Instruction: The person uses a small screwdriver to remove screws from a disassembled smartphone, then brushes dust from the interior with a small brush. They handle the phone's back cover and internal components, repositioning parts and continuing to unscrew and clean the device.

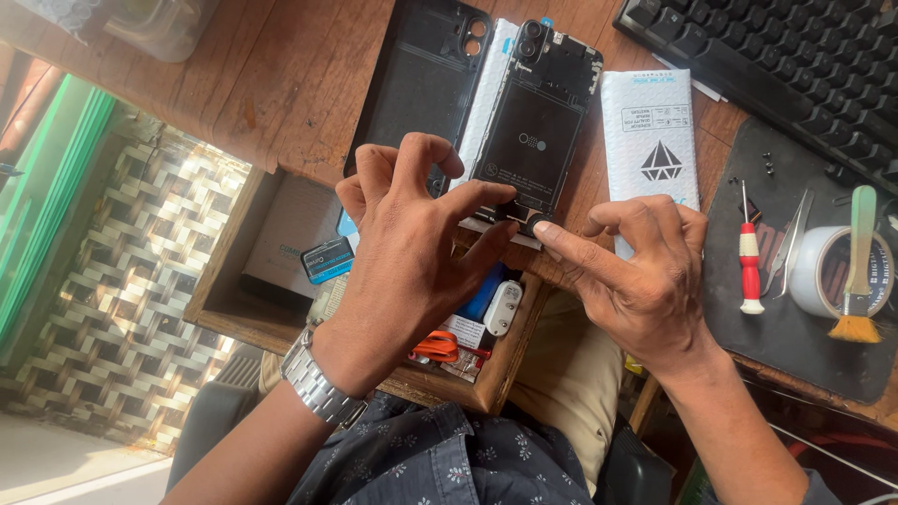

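Observation:
An opened black phone lies face down on the wooden desk, its battery and inner frame exposed. Its removed black back cover lies just left of it. My left hand hovers over the phone's lower edge, thumb and forefinger pinching at the bottom end. My right hand comes in from the right, its forefinger pressing a small dark round part at the phone's bottom edge. A metal watch is on my left wrist.
A white padded pouch lies right of the phone. A dark mat holds a red screwdriver, tweezers, a tape roll and a brush. A keyboard sits top right. An open drawer holds clutter.

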